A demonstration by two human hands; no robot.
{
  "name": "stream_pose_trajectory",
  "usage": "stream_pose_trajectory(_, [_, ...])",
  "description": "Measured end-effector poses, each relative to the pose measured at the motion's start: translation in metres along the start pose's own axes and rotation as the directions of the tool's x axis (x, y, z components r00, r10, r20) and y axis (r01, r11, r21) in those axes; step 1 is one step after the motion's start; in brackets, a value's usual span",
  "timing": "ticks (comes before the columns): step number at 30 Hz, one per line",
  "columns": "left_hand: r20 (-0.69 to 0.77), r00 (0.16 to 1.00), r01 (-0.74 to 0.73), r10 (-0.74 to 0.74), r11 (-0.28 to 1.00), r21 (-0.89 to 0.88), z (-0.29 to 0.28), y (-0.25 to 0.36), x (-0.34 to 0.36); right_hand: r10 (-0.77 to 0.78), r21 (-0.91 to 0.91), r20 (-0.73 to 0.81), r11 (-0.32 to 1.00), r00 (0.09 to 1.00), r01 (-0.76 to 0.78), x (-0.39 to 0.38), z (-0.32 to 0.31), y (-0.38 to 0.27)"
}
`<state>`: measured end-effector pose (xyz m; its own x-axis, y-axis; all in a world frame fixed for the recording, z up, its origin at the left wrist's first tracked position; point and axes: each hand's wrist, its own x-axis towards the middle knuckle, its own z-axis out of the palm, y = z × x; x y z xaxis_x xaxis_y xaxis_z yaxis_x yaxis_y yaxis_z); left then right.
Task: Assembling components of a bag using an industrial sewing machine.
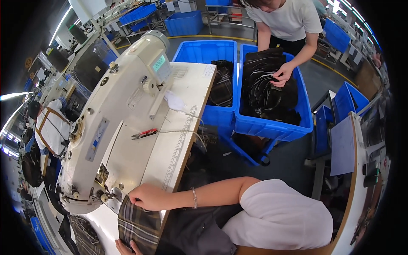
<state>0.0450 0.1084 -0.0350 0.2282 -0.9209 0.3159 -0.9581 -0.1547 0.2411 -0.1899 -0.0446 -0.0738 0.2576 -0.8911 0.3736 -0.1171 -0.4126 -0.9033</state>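
A piece of brown-grey plaid fabric (pixel 137 227) lies on the bed of a white industrial sewing machine (pixel 117 85), its upper end beside the presser foot and needle area (pixel 111 194). My right hand (pixel 151 197), with a bracelet at the wrist, is closed over the fabric's corner near the needle, fingertips curled under and partly hidden. At the picture's lower edge, my left hand (pixel 127 248) rests against the fabric's other end, thumb and fingers apart; most of it is cut off. Red-handled thread snips (pixel 145 134) lie on the machine table, away from both hands.
A ruler strip (pixel 180 148) and a white cloth scrap (pixel 175 101) are on the table. Past its edge stand blue bins (pixel 272 127) of dark and plaid pieces. A co-worker (pixel 284 25) reaches into one. More plaid fabric (pixel 86 233) lies beyond the machine head.
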Motion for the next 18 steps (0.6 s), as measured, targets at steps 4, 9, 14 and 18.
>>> stream_pose_trajectory(4, [-0.011, 1.000, -0.017, 0.016, 0.999, -0.045, 0.001, -0.005, 0.001, 0.009, 0.025, 0.002, 1.000, 1.000, -0.009, 0.001, 0.003, -0.001])
stream_pose_trajectory(9, [0.003, 0.995, 0.102, -0.102, 0.991, -0.091, -0.003, 0.006, 0.001, 0.025, 0.085, -0.027, 0.996, 0.999, -0.022, 0.004, 0.004, 0.001])
stream_pose_trajectory(14, [-0.031, 0.965, 0.246, -0.259, 0.944, -0.221, -0.003, 0.011, -0.003, -0.013, 0.078, -0.086, 0.997, 0.996, 0.020, 0.003, 0.011, 0.004])
stream_pose_trajectory(18, [-0.113, 0.951, 0.250, -0.289, 0.929, -0.273, -0.011, 0.010, -0.006, -0.015, 0.113, -0.112, 0.993, 0.994, 0.027, 0.000, 0.018, 0.001])
